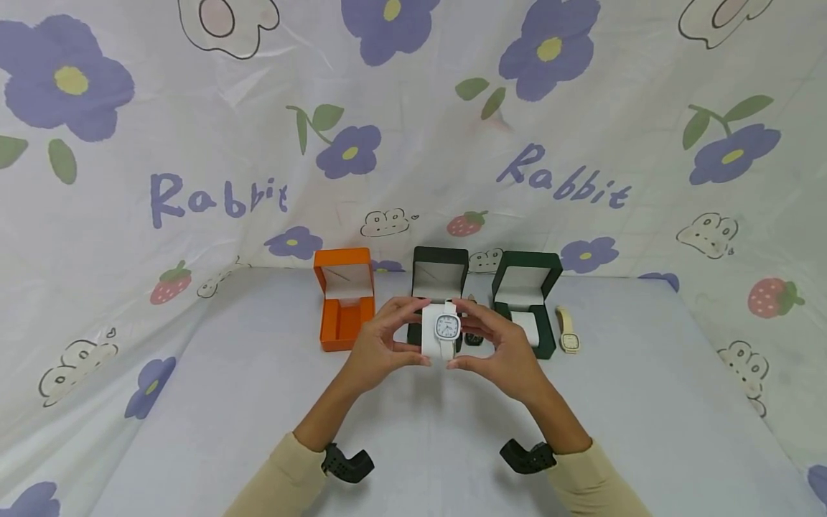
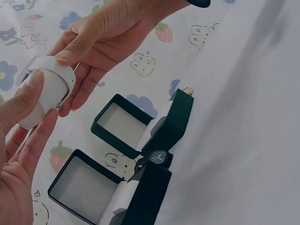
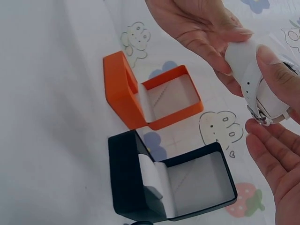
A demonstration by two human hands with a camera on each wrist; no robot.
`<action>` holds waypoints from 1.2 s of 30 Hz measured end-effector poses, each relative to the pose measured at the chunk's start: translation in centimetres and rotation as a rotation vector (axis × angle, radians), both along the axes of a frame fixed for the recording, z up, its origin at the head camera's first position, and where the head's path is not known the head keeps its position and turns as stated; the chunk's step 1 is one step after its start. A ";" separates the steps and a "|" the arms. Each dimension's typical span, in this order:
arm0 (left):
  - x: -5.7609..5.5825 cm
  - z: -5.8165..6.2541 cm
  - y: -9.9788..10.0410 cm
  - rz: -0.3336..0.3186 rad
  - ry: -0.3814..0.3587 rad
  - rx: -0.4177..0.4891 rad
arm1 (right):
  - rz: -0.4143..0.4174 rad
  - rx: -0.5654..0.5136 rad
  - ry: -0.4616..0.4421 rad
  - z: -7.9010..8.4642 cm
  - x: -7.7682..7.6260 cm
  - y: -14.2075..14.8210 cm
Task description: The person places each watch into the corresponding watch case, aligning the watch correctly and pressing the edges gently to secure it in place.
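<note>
A white watch (image 1: 448,327) with a squarish face is strapped round a white cushion (image 1: 429,333), held up over the table. My left hand (image 1: 388,339) grips the left end of the cushion between thumb and fingers. From the other side my right hand (image 1: 502,346) pinches at the watch, its fingertips at the strap's upper part and thumb below. In the right wrist view the white strap (image 3: 253,84) curves round the cushion, with a metal buckle (image 3: 258,115) near the right fingertips. Directly behind the hands stands an open dark box (image 1: 441,253), partly hidden by them.
An orange box (image 1: 329,327) stands open at left, a green box (image 1: 546,332) with a white cushion (image 1: 527,327) at right. A black watch (image 1: 474,339) lies between the two dark boxes, and a gold watch (image 1: 569,340) right of the green one. A patterned cloth hangs behind.
</note>
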State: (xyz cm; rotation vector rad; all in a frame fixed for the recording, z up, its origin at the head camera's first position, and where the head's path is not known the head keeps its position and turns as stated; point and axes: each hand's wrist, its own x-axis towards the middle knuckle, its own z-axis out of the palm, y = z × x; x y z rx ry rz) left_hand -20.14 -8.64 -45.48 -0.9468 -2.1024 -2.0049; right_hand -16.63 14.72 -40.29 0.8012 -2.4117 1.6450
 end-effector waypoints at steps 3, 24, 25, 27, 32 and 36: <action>0.1 0.0 0.1 0.000 -0.005 0.003 | -0.013 -0.002 -0.003 -0.4 -0.1 -0.1; 0.1 -0.5 0.1 -0.070 -0.023 -0.008 | -0.001 0.027 0.018 -3.3 -1.0 0.3; 0.1 -0.5 0.1 -0.070 -0.021 -0.004 | -0.004 0.023 0.016 -3.3 -1.0 0.3; 0.1 -0.6 0.2 -0.071 -0.021 0.005 | -0.007 0.010 0.011 -3.3 -0.9 0.2; 0.2 -0.6 0.3 -0.065 -0.029 0.016 | -0.010 -0.021 0.008 -3.4 -0.8 0.0; 0.4 -0.4 0.3 -0.056 -0.031 0.013 | -0.005 -0.045 0.013 -3.6 -0.8 -0.1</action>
